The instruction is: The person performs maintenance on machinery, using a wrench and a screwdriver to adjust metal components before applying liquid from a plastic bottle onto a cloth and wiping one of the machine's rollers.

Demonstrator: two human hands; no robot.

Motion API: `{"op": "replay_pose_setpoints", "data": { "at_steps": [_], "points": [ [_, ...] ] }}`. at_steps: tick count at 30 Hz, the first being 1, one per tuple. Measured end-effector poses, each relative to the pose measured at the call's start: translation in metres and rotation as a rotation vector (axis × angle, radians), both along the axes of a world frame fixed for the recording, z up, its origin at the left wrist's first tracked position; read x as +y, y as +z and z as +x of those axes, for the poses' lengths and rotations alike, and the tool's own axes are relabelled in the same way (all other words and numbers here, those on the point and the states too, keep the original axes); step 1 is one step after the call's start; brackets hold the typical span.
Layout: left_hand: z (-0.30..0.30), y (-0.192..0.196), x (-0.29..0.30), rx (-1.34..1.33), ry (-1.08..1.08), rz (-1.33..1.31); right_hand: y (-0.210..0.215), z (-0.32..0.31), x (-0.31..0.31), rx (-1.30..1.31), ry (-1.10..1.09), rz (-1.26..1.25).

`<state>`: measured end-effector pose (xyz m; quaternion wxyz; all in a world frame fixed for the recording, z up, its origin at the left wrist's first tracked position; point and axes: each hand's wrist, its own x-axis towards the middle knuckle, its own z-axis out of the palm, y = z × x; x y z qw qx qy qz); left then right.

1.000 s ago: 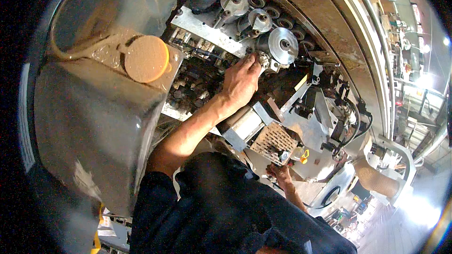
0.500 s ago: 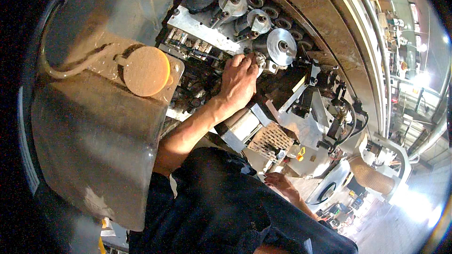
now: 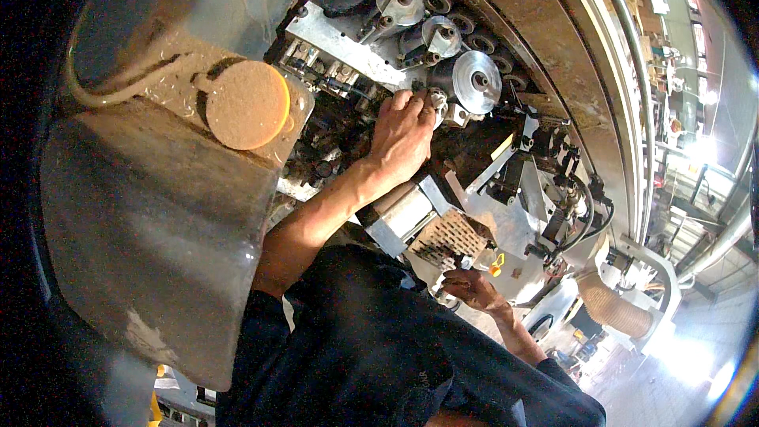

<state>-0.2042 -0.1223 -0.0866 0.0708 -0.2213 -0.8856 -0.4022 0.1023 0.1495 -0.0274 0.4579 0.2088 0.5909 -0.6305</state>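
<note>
My left hand (image 3: 402,133) reaches up into the machine, its fingers wrapped round a small metal knob (image 3: 437,100). Just right of that knob is a shiny round metal disc (image 3: 476,83). Lower down, in front of my body, my right hand (image 3: 473,289) has its fingers bent at a small metal fitting (image 3: 465,262) below a brown perforated plate (image 3: 452,237). What lies within the right fingers is hidden. Beside the right hand hangs a small yellow tag-like piece (image 3: 496,264).
A large dusty cover (image 3: 150,229) with an orange-rimmed round cap (image 3: 247,105) fills the left. More rollers and discs (image 3: 400,5) line the machine's top. Black cables (image 3: 589,217) and a ribbed hose (image 3: 613,300) lie to the right, beside a long metal rail (image 3: 613,47).
My right hand has moved up and left to the fitting by the perforated plate. My left hand stays on the knob. The view has shifted slightly.
</note>
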Motion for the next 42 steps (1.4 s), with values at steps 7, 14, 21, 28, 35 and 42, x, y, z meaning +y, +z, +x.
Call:
{"op": "replay_pose_setpoints", "data": {
  "at_steps": [7,14,21,28,35,42],
  "points": [
    [-0.006,0.002,-0.001,-0.032,0.002,0.084,0.023,-0.020,-0.022,-0.027,0.143,0.067],
    [-0.014,-0.008,0.005,0.139,0.042,0.183,0.071,-0.092,-0.042,0.115,0.348,0.142],
    [-0.021,0.021,0.006,0.186,0.125,0.361,0.074,-0.108,-0.045,0.079,0.342,0.191],
    [-0.014,0.001,0.010,-0.055,0.079,0.031,0.067,-0.091,-0.050,0.116,0.312,0.197],
    [-0.034,0.015,0.010,-0.398,0.390,0.644,0.065,-0.095,-0.051,0.103,0.305,0.227],
    [-0.019,-0.006,0.010,-0.016,0.114,0.148,0.064,-0.100,-0.050,0.100,0.275,0.144]
  ]
}}
